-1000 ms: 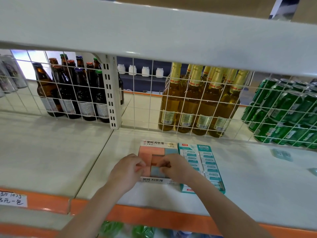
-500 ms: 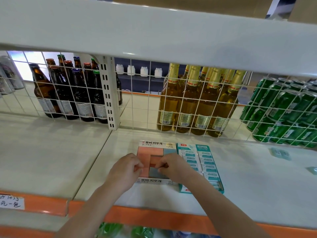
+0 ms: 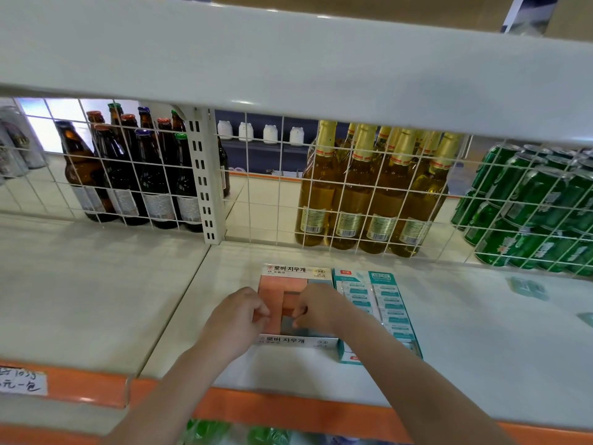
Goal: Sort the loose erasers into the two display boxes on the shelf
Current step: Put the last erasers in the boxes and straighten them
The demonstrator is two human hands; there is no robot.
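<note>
A white display box point(image 3: 296, 272) holding orange erasers stands near the shelf's front edge. A teal display box point(image 3: 380, 305) with teal-wrapped erasers is pressed against its right side. My left hand point(image 3: 236, 321) is curled over the white box's left column, fingertips pinching an orange eraser point(image 3: 272, 311). My right hand point(image 3: 322, 308) pinches the right edge of an orange and grey eraser point(image 3: 290, 313) in the box's middle. Two loose teal erasers, one point(image 3: 526, 288) and another point(image 3: 586, 317), lie far right on the shelf.
A white wire grid point(image 3: 269, 200) closes the back of the shelf. Behind it stand dark bottles point(image 3: 128, 178), golden bottles point(image 3: 369, 194) and green cans point(image 3: 529, 213). The upper shelf point(image 3: 288, 65) hangs low overhead. An orange strip point(image 3: 288, 409) edges the front.
Both hands have stayed over the white box. Their fingertips have drawn slightly closer together around the erasers in it.
</note>
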